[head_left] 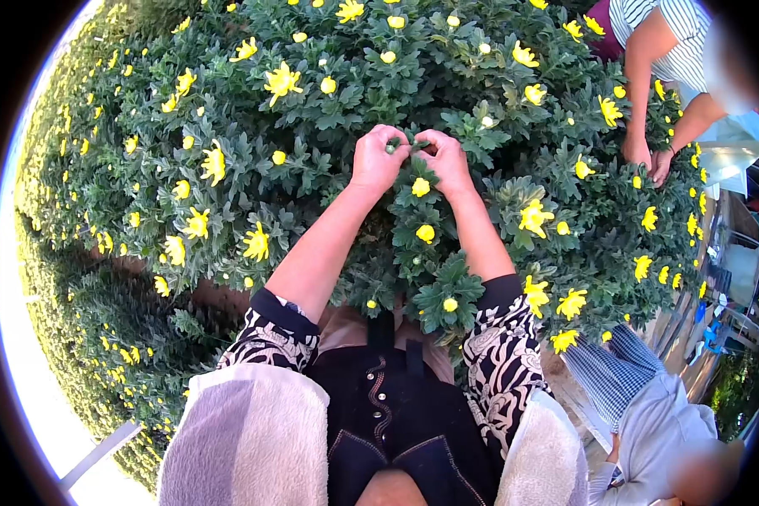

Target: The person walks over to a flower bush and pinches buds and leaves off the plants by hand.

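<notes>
My left hand (380,158) is closed among the leaves near the upper middle, with a bit of green showing between its fingers. Close beside it, my right hand (444,163) is closed too, its fingertips pinching at a green stem or leaf between the two hands. What exactly each holds is too small to make out. Just below the hands is a yellow bud (420,187), and lower down another yellow bud (426,234). Dark green leafy plants (312,181) with yellow flowers surround both hands.
At the upper right, a person's hands (649,160) work among the same plants. Another person in a grey top (662,430) is at the lower right. Yellow open flowers (534,218) stand right of my forearms. A pale bar (101,455) shows at the lower left.
</notes>
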### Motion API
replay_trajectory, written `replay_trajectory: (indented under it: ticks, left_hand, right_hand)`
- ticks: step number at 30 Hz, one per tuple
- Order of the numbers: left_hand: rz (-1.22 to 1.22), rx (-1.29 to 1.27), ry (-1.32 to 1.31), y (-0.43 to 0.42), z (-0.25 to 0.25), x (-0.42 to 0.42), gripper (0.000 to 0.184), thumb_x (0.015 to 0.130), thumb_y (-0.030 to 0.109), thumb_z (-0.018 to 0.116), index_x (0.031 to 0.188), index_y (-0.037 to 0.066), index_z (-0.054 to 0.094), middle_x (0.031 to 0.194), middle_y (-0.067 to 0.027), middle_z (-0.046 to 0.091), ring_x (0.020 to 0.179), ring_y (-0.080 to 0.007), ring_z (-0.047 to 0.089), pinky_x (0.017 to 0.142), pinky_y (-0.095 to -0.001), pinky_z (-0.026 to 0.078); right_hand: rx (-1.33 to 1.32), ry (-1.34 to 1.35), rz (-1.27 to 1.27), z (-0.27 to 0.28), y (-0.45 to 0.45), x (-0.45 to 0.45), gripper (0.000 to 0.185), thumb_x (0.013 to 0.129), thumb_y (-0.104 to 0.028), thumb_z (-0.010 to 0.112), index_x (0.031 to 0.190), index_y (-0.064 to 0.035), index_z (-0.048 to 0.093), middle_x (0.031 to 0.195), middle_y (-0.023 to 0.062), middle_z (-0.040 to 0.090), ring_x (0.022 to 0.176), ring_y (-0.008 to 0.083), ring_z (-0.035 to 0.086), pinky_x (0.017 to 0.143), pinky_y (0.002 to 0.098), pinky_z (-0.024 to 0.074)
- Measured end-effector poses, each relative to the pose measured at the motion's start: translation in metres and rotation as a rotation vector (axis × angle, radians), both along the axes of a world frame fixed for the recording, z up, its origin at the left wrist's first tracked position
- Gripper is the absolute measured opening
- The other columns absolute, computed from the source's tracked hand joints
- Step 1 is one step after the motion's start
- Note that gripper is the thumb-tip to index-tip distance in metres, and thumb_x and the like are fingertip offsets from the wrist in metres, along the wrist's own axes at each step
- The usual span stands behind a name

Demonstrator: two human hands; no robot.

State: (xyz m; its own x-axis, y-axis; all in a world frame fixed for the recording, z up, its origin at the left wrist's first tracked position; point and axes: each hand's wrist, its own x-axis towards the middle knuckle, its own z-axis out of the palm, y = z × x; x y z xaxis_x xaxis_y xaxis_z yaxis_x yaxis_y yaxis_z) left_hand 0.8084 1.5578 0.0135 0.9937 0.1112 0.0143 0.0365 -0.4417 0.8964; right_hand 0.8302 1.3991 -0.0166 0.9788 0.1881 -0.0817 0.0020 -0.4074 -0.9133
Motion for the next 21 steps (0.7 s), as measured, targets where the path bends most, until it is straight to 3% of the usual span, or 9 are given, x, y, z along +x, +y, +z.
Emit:
replay_trajectory:
  ticks: [1, 4, 6, 9, 15, 16, 18, 20, 21]
  left_hand:
    - [-0.014, 0.142, -0.034, 0.000, 0.001, -0.001, 0.011, 0.075, 0.006, 0.071, 0.084, 0.004, 0.066, 0.089, -0.0114, 0.065, 0.085, -0.0275, 0.064, 0.079, -0.0364, 0.049]
    - [-0.061, 0.199, 0.017, -0.002, 0.002, -0.002, 0.010, 0.077, 0.007, 0.068, 0.085, 0.005, 0.064, 0.096, -0.0141, 0.062, 0.091, -0.0354, 0.062, 0.079, -0.0399, 0.049]
    - [-0.095, 0.188, -0.002, -0.003, -0.004, -0.004, 0.009, 0.078, 0.008, 0.066, 0.086, 0.004, 0.062, 0.097, -0.0147, 0.062, 0.091, -0.0363, 0.061, 0.079, -0.0411, 0.049]
    - [-0.099, 0.200, -0.032, -0.004, -0.018, -0.005, 0.010, 0.078, 0.006, 0.066, 0.086, 0.002, 0.061, 0.096, -0.0151, 0.061, 0.090, -0.0329, 0.061, 0.079, -0.0387, 0.049]
    - [0.034, -0.211, -0.007, -0.003, -0.031, -0.012, 0.010, 0.083, 0.004, 0.069, 0.086, 0.001, 0.060, 0.103, -0.0077, 0.061, 0.095, -0.0171, 0.058, 0.088, -0.0316, 0.047]
    - [0.001, -0.206, -0.074, -0.002, -0.030, -0.014, 0.022, 0.081, 0.005, 0.072, 0.099, 0.002, 0.061, 0.105, -0.0072, 0.061, 0.099, -0.0180, 0.057, 0.090, -0.0322, 0.047]
    - [-0.051, -0.329, 0.068, -0.001, -0.020, -0.023, 0.044, 0.078, 0.008, 0.076, 0.116, 0.003, 0.055, 0.112, -0.0073, 0.059, 0.105, -0.0173, 0.055, 0.093, -0.0329, 0.046]
    - [-0.065, -0.230, 0.024, 0.006, -0.014, -0.030, 0.070, 0.073, 0.021, 0.081, 0.131, 0.002, 0.046, 0.125, -0.0119, 0.053, 0.115, -0.0225, 0.052, 0.099, -0.0360, 0.042]
    - [-0.045, -0.324, 0.052, 0.009, -0.010, -0.034, 0.074, 0.073, 0.022, 0.081, 0.133, 0.002, 0.044, 0.126, -0.0133, 0.052, 0.116, -0.0237, 0.052, 0.100, -0.0368, 0.042]
  right_hand:
    - [0.051, 0.017, 0.001, -0.001, 0.000, 0.000, 0.025, 0.071, -0.003, 0.071, 0.095, -0.0054, 0.066, 0.088, 0.0082, 0.066, 0.070, 0.0178, 0.063, 0.066, 0.0302, 0.0499]
    - [0.080, -0.002, -0.005, 0.004, 0.000, -0.003, 0.023, 0.071, -0.002, 0.070, 0.094, -0.0049, 0.067, 0.086, 0.0086, 0.066, 0.069, 0.0172, 0.063, 0.065, 0.0301, 0.0495]
    - [0.063, -0.031, -0.009, 0.007, 0.000, -0.007, 0.022, 0.071, -0.002, 0.069, 0.093, -0.0046, 0.067, 0.085, 0.0085, 0.065, 0.068, 0.0168, 0.062, 0.065, 0.0301, 0.0493]
    - [0.007, -0.071, -0.005, 0.008, 0.001, -0.010, 0.021, 0.070, -0.001, 0.067, 0.091, -0.0043, 0.067, 0.081, 0.0077, 0.066, 0.066, 0.0163, 0.062, 0.064, 0.0300, 0.0489]
    - [0.149, 0.004, -0.192, -0.010, 0.005, -0.017, 0.018, 0.071, 0.000, 0.067, 0.087, -0.0055, 0.066, 0.078, 0.0059, 0.067, 0.068, 0.0123, 0.065, 0.065, 0.0281, 0.0516]
    - [0.038, 0.006, -0.158, -0.009, 0.002, -0.017, 0.023, 0.070, 0.001, 0.070, 0.093, -0.0042, 0.065, 0.084, 0.0067, 0.069, 0.071, 0.0125, 0.066, 0.066, 0.0279, 0.0523]
    - [0.307, 0.149, -0.135, -0.007, 0.003, -0.020, 0.038, 0.070, 0.001, 0.073, 0.106, -0.0025, 0.062, 0.099, 0.0097, 0.069, 0.081, 0.0154, 0.068, 0.073, 0.0290, 0.0541]
    - [0.116, 0.013, -0.165, 0.003, 0.001, -0.025, 0.058, 0.073, 0.000, 0.075, 0.127, -0.0016, 0.053, 0.122, 0.0143, 0.062, 0.101, 0.0271, 0.067, 0.089, 0.0359, 0.0525]
    - [0.140, 0.011, -0.197, -0.001, 0.001, -0.027, 0.056, 0.074, -0.002, 0.074, 0.126, -0.0019, 0.055, 0.121, 0.0148, 0.064, 0.101, 0.0276, 0.067, 0.090, 0.0360, 0.0520]
